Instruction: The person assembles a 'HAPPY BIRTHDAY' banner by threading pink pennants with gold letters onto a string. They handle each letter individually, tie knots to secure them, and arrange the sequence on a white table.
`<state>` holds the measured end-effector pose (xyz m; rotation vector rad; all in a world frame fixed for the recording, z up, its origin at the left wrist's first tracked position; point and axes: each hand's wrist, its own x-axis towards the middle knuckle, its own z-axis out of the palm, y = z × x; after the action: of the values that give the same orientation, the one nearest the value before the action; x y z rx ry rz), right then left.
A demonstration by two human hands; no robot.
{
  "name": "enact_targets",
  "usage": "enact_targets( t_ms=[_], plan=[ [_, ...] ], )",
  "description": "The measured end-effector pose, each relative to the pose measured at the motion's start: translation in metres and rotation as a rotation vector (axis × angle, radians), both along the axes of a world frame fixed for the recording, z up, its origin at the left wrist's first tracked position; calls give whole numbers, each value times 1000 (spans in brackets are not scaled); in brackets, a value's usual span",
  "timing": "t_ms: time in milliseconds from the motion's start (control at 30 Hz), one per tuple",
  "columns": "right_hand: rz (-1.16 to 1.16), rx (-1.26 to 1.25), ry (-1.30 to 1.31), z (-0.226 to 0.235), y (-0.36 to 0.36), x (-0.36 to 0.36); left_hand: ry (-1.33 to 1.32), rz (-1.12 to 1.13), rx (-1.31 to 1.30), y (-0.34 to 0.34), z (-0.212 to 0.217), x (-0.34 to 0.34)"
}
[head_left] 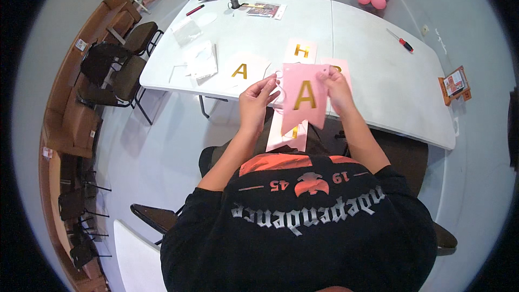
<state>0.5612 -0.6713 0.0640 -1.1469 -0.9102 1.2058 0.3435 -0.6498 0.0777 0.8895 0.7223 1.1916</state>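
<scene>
Long white folding table (373, 70) lies beyond both hands. On it, past the left hand, a white swallowtail card flag with a gold letter (241, 70) rests unstrung; a pink one (300, 50) lies further on, past the right hand. Pink swallowtail card flag with a gold letter (304, 97) is held up between the hands. Right hand (338, 89) pinches its upper corner. Left hand (258, 100) is closed on a thin white string (279, 93) at its left edge. Threading judged in progress; a strung flag (286, 136) hangs below.

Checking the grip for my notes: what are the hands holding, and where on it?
A pink flag, by its top corners: right hand at one, left hand at the other.
</scene>
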Motion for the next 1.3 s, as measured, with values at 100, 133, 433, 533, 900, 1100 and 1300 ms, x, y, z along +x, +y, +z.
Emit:
enact_targets(
  t_ms=[100, 133, 433, 533, 900, 1100, 1300],
  plan=[
    [94, 40, 55, 23, -6, 15, 71, -43, -22, -1, 9, -6],
    [152, 81, 51, 28, -8, 15, 99, -53, -39, -2, 13, -7],
    [193, 131, -166, 71, -15, 2, 197, -265, 176, -2, 32, -10],
    [179, 121, -241, 84, -18, 3, 238, -284, 281, -3, 34, -11],
    [129, 178, -314, 95, -24, -2, 435, -236, 449, -3, 41, -15],
    [154, 166, -320, 95, -25, -1, 449, -256, 445, -3, 40, -14],
    [117, 172, -330, 95, -25, 0, 454, -263, 440, -2, 39, -15]
  ],
)
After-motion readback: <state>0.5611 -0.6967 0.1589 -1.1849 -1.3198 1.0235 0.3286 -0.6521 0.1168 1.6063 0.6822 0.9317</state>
